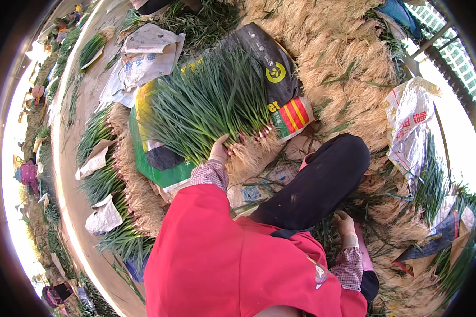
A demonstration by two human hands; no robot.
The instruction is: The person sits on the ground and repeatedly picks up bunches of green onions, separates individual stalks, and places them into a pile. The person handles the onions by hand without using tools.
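A wide layer of green onions (210, 103), with long leaves, pinkish bulbs and pale roots, lies fanned out on a printed plastic sack (166, 170). My left hand (220, 149) grips the near edge of the layer just above the roots. Its thumb lies over the stems, and its other fingers are mostly hidden under them. Down at my right side, my right hand (344, 224) hangs low beside my bent leg (321, 174), close to loose green leaves on the ground. Its fingers look partly curled, and I cannot see whether they hold anything.
Tied onion bundles (111, 178) with paper wraps line the left, beside a concrete strip (73, 190). A crumpled white sack (142, 59) lies at the upper left. Piled roots (349, 71) spread at the upper right. Another white sack (410, 123) and more onions stand far right.
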